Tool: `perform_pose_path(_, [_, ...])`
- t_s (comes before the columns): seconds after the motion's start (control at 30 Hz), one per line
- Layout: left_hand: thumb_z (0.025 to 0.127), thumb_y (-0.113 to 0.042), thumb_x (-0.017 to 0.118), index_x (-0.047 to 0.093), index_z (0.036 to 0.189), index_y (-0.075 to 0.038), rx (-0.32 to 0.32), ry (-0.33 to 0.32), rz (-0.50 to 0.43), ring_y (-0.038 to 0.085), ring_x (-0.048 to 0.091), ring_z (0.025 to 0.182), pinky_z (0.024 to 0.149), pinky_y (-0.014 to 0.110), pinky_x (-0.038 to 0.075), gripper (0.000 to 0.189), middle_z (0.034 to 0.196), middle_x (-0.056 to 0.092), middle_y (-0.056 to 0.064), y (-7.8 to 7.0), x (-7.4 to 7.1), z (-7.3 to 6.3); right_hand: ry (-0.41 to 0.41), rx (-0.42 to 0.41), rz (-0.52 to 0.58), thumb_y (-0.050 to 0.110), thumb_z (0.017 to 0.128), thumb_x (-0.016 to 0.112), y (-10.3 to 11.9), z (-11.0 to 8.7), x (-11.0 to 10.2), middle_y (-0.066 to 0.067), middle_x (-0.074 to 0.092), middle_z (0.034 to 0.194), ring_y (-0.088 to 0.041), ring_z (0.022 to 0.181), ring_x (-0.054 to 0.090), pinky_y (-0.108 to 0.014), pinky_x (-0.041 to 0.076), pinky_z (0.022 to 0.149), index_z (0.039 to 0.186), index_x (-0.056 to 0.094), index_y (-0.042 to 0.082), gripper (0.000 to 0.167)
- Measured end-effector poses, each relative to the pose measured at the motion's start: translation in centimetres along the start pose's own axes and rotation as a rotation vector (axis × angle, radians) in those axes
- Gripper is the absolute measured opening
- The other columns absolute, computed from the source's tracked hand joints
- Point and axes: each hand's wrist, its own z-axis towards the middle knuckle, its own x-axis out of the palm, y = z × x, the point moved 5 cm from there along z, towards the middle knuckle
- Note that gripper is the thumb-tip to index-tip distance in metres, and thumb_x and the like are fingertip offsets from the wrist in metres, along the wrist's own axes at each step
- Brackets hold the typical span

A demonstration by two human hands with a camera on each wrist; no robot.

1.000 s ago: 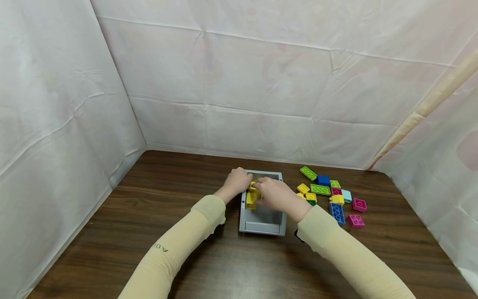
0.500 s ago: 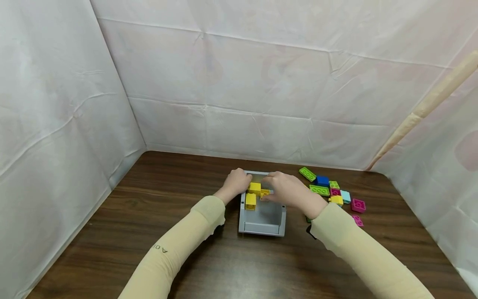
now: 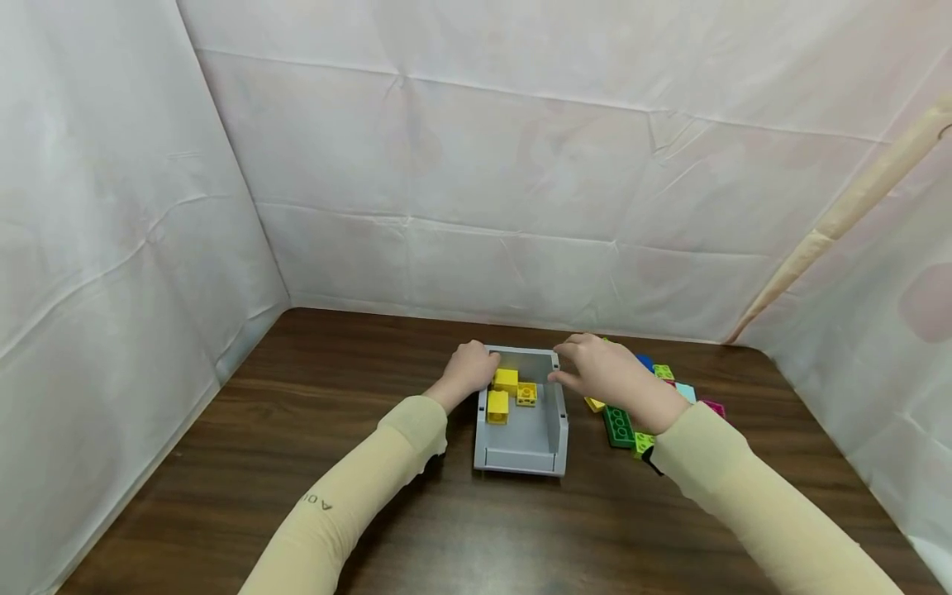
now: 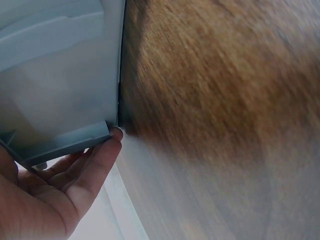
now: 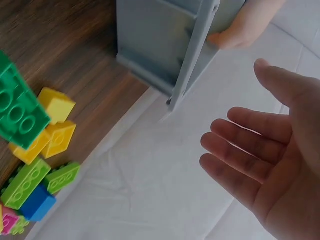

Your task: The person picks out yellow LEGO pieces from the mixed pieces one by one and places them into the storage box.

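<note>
Gripping a gray bin (image 3: pixel 521 461), probably light and stiff, best held from left or right, with the left hand (image 3: pixel 470 368); holding nothing in the right hand (image 3: pixel 604 370).

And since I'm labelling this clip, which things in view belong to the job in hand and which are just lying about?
In the job, it seems:
gray bin, held at one side
three yellow bricks inside it
perhaps the loose yellow bricks

Probably just lying about:
dark green brick
blue brick
lime bricks
pink bricks
</note>
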Motion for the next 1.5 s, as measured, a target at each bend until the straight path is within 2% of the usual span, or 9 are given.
perform_pose_path(0.37, [0.099, -0.025, 0.043, 0.040, 0.047, -0.013, 0.001, -0.001, 0.001, 0.012, 0.034, 0.038, 0.038, 0.023, 0.031, 0.053, 0.043, 0.031, -0.002, 0.3, 0.0, 0.0, -0.044, 0.155, 0.011, 0.036, 0.090, 0.063, -3.8, -2.5, 0.0, -0.020, 0.059, 0.122, -0.036, 0.110, 0.058, -0.049, 0.049, 0.087, 0.121, 0.060, -0.002, 0.049])
perform_pose_path(0.57, [0.098, -0.025, 0.043, 0.039, 0.047, -0.014, -0.015, 0.004, -0.002, 0.012, 0.033, 0.038, 0.037, 0.023, 0.030, 0.053, 0.043, 0.030, -0.003, 0.6, 0.1, 0.2, -0.061, 0.224, -0.006, 0.035, 0.091, 0.062, -5.7, -3.5, 0.3, -0.023, 0.057, 0.125, -0.040, 0.112, 0.055, -0.052, 0.048, 0.087, 0.124, 0.058, -0.002, 0.050])
perform_pose_path(0.8, [0.098, -0.025, 0.043, 0.039, 0.047, -0.013, -0.022, 0.000, -0.009, 0.012, 0.033, 0.038, 0.037, 0.023, 0.030, 0.052, 0.044, 0.031, -0.003, 0.6, 0.2, 0.5, -0.066, 0.254, 0.043, 0.033, 0.090, 0.063, -7.7, -4.6, 0.6, -0.024, 0.055, 0.126, -0.041, 0.115, 0.052, -0.054, 0.046, 0.088, 0.124, 0.057, -0.002, 0.050])
perform_pose_path(1.0, [0.097, -0.024, 0.043, 0.038, 0.047, -0.014, -0.007, -0.007, -0.014, 0.011, 0.033, 0.038, 0.037, 0.023, 0.030, 0.052, 0.043, 0.030, -0.003, 0.5, 0.3, 0.6, -0.045, 0.296, 0.061, 0.029, 0.088, 0.066, -9.5, -5.7, 1.3, -0.025, 0.049, 0.132, -0.043, 0.119, 0.048, -0.057, 0.045, 0.086, 0.131, 0.051, -0.001, 0.055])
perform_pose_path(1.3, [0.097, -0.024, 0.042, 0.038, 0.047, -0.013, -0.003, -0.012, -0.008, 0.011, 0.031, 0.038, 0.037, 0.023, 0.029, 0.052, 0.043, 0.030, -0.003, 0.5, 0.3, 0.5, -0.021, 0.361, 0.104, 0.020, 0.085, 0.070, -11.8, -6.7, 3.3, -0.030, 0.048, 0.129, -0.045, 0.109, 0.053, -0.055, 0.048, 0.080, 0.133, 0.047, -0.003, 0.058])
perform_pose_path(1.5, [0.097, -0.024, 0.043, 0.037, 0.047, -0.014, -0.008, -0.012, -0.019, 0.011, 0.030, 0.038, 0.037, 0.023, 0.028, 0.052, 0.043, 0.029, -0.003, 0.5, 0.2, 0.4, 0.024, 0.363, 0.116, 0.021, 0.084, 0.071, -13.1, -7.2, 4.7, -0.031, 0.047, 0.130, -0.048, 0.115, 0.048, -0.058, 0.045, 0.085, 0.132, 0.049, -0.003, 0.058])
